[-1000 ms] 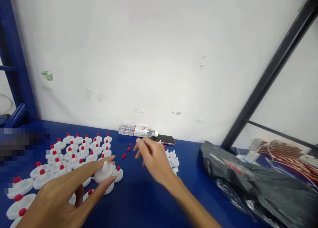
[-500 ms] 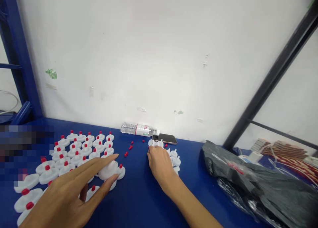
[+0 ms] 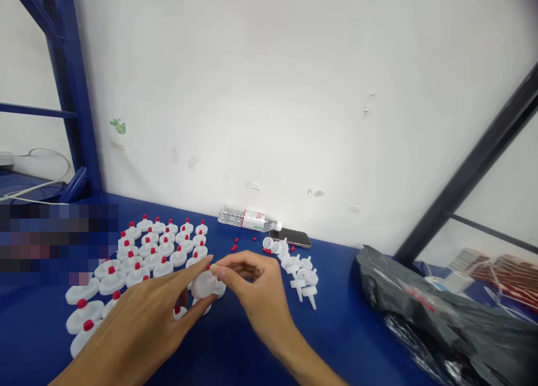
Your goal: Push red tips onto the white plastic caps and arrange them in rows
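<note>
My left hand (image 3: 147, 313) holds a plain white nozzle cap (image 3: 203, 285) by its rim, between thumb and index finger. At its spout my right hand (image 3: 256, 288) is closed in a pinch, and a bit of a small red tip cap (image 3: 208, 267) shows by the fingertips. Most of that red piece is hidden by the fingers. White nozzle caps with red tips (image 3: 152, 260) stand upright in rows beneath and left of my left hand. Right of my right hand lies a loose pile of white nozzle caps (image 3: 303, 274) without red tips.
Small loose red tip caps (image 3: 234, 247) are scattered on the blue table (image 3: 336, 319). A clear water bottle (image 3: 247, 218) lies by the wall, touching or close to a phone (image 3: 290, 237). A grey plastic bag (image 3: 420, 296) covers the right side. Blue posts (image 3: 75, 83) rise at left.
My right hand has come left from the pile of white nozzle caps to the spout of the cap in my left hand. The whole view has shifted, with things appearing farther right.
</note>
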The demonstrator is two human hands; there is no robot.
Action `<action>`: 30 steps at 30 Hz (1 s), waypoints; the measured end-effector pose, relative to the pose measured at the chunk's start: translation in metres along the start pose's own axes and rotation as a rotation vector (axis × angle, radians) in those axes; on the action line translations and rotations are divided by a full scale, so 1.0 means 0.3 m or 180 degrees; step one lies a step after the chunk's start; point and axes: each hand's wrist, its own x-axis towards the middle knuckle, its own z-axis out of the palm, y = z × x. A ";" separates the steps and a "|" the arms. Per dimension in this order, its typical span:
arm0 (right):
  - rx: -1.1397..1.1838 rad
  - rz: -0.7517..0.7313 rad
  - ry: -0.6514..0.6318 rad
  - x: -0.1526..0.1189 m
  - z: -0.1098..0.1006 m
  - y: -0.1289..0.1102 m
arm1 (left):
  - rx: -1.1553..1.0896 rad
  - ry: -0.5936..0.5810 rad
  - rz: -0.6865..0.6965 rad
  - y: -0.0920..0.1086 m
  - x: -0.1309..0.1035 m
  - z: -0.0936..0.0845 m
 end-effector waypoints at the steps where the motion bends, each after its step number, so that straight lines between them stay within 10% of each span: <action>1: 0.0067 0.0005 0.0044 -0.005 0.005 -0.004 | 0.0011 0.0013 0.0024 0.000 -0.001 0.000; 21: -0.0604 -0.0967 -0.0052 -0.043 0.016 0.002 | 0.0259 0.0474 0.0582 0.013 -0.025 -0.003; 30: -0.0489 -0.0681 0.0112 -0.049 0.021 -0.006 | -0.0011 0.0697 0.0752 0.037 -0.022 -0.025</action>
